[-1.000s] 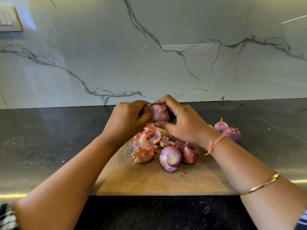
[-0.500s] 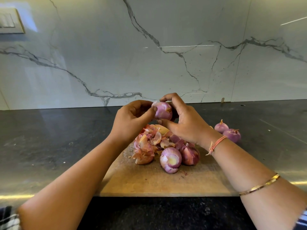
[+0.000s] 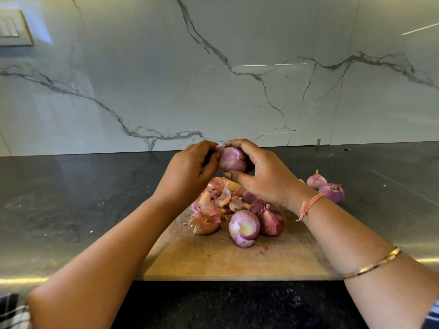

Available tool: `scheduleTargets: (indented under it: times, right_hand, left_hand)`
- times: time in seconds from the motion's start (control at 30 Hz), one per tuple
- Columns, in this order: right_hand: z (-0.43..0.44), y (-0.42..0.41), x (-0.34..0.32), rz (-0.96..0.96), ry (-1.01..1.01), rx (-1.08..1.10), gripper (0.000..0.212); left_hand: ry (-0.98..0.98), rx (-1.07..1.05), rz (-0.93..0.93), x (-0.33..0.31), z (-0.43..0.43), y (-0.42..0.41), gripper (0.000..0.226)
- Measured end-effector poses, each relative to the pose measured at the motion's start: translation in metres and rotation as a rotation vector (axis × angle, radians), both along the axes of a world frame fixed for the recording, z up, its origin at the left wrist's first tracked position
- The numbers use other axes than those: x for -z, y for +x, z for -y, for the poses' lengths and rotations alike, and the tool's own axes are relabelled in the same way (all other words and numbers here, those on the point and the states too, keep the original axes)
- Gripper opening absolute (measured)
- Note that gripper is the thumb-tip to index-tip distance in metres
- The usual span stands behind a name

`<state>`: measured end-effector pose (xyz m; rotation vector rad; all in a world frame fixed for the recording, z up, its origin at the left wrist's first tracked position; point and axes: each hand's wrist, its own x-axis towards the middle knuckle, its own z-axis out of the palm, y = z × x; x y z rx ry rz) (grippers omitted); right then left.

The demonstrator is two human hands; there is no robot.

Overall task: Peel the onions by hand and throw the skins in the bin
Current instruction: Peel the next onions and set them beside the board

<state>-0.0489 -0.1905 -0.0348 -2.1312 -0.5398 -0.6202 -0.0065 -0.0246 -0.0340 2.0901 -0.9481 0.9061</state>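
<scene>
- Above the cutting board (image 3: 213,260), head view: we see the onion (image 3: 231,160) gripped in the right hand (image 3: 263,176), thumb beneath it and fingers curled over its top.
- The left hand (image 3: 190,172) curls against the onion's left side, pinching at its upper edge.
- Below both hands, the loose skins (image 3: 211,205) sit piled on the board, touching a peeled onion (image 3: 244,227).

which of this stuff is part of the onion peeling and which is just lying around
Part of the job: held onion, gripped by the right hand and pinched by the left hand; skin pile; wooden board; board onions; counter onions.

Just lying about: wall switch; small fitting at the wall's foot.
</scene>
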Motion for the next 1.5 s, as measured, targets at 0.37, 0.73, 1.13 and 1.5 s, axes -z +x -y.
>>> scheduleTargets:
  times: [0.37,0.73,1.13,1.5]
  right_hand:
    - [-0.004,-0.003,-0.002,-0.075,0.122,-0.135,0.043]
    - [0.002,0.003,0.001,-0.076,0.134,-0.067,0.050]
    - [0.000,-0.001,0.000,-0.028,0.025,-0.047,0.049]
    - [-0.004,-0.004,0.000,0.014,-0.089,-0.007,0.044]
  left_hand:
    - [-0.196,0.067,-0.206,-0.002,-0.006,0.004,0.011]
    - [-0.137,0.031,-0.325,-0.001,-0.005,-0.003,0.019]
    - [-0.261,0.186,-0.582,-0.005,0.000,-0.008,0.021]
    - [-0.110,0.051,-0.455,-0.005,0.000,-0.008,0.028]
